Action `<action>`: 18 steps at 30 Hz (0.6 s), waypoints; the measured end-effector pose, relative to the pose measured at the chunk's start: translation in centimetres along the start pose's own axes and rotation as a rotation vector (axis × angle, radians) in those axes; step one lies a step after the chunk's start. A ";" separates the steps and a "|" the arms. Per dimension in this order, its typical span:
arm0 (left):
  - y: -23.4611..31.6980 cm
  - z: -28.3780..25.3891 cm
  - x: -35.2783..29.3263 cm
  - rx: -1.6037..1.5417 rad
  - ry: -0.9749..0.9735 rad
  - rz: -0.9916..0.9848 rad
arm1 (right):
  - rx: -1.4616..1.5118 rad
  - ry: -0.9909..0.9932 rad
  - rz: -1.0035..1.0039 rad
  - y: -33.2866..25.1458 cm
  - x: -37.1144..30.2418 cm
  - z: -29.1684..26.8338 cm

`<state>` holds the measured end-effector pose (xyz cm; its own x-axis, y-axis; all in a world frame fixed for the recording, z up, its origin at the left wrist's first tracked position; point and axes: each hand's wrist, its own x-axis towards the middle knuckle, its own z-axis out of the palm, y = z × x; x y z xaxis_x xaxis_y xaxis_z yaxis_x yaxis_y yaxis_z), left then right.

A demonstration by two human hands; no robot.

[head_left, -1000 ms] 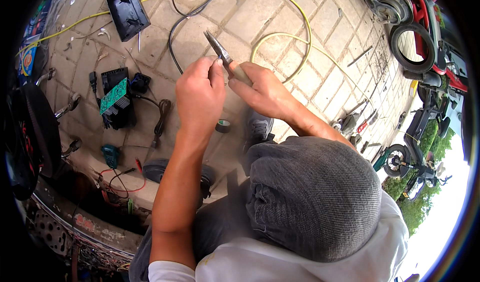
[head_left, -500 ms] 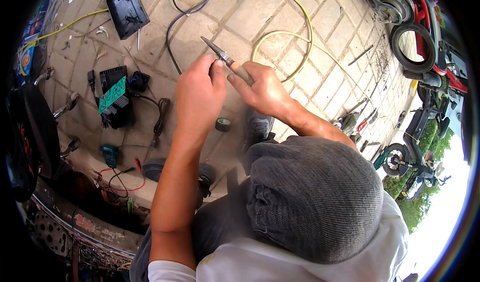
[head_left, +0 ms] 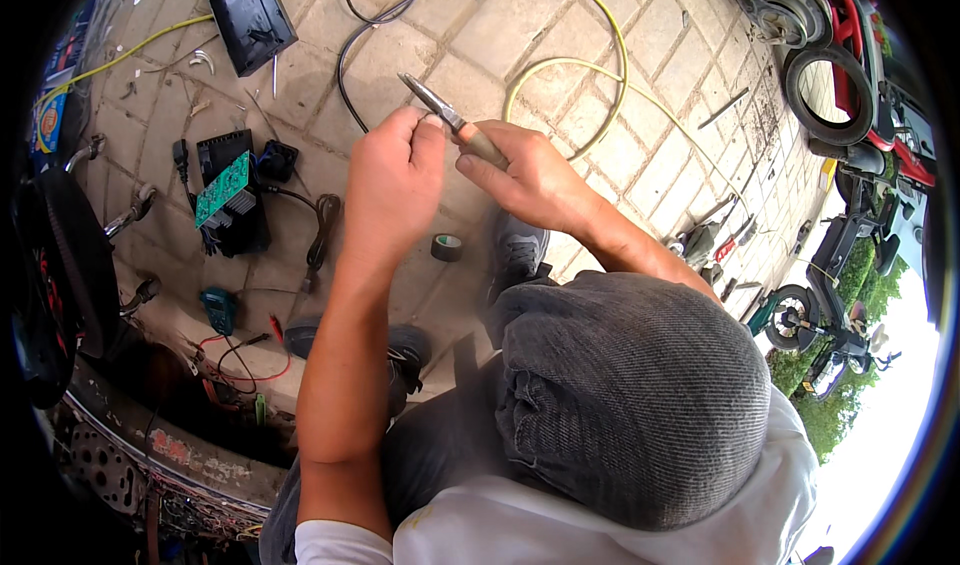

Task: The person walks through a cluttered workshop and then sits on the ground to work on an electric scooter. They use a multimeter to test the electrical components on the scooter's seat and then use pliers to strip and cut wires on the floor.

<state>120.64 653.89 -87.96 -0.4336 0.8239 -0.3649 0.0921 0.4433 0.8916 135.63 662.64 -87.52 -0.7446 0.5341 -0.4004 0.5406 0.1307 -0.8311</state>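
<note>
My right hand [head_left: 525,170] is wrapped round the worn orange-and-beige handles of long-nose pliers [head_left: 434,97]. Their tapered jaws point up and to the left. Close beside the jaws, my left hand [head_left: 400,170] is closed with its thumb pressed against the fingers. A black cable [head_left: 341,80] runs down from the top edge to behind my left fingers. What lies in the pinch is mostly hidden by the hand. Below and between my forearms, a roll of dark tape [head_left: 446,248] lies on the paving.
Left on the paving are an opened black case with a green circuit board [head_left: 226,187], a small fan [head_left: 278,162], and a black shell [head_left: 252,20]. Lower down sits a teal meter [head_left: 217,309] with leads. A yellow hose [head_left: 625,60] loops beyond my hands; a tyre [head_left: 828,95] is far right.
Both hands stay close together with the pliers between them. The pliers' jaws have turned and shifted very slightly; the things on the ground have not moved.
</note>
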 end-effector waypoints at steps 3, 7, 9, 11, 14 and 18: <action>-0.2 -0.2 0.1 -0.077 -0.027 -0.009 | -0.015 -0.001 0.006 -0.1 0.0 0.1; -0.1 -0.5 0.2 -0.166 -0.073 -0.095 | -0.009 -0.050 0.036 -0.4 0.0 -0.2; 0.1 -0.6 0.2 -0.214 -0.092 -0.127 | 0.025 -0.059 0.041 -0.3 0.0 -0.2; 0.0 -0.7 0.2 -0.269 -0.107 -0.156 | 0.048 -0.057 0.048 -0.3 0.0 -0.2; 0.0 -0.8 0.3 -0.353 -0.127 -0.191 | 0.072 -0.026 0.077 -0.2 -0.1 0.0; 0.4 -1.1 0.3 -0.414 -0.175 -0.215 | 0.093 0.024 0.104 -0.2 -0.3 0.1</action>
<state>119.55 653.95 -87.46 -0.2433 0.7922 -0.5597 -0.3621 0.4612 0.8101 135.72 662.38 -87.23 -0.6766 0.5604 -0.4777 0.5745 -0.0040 -0.8185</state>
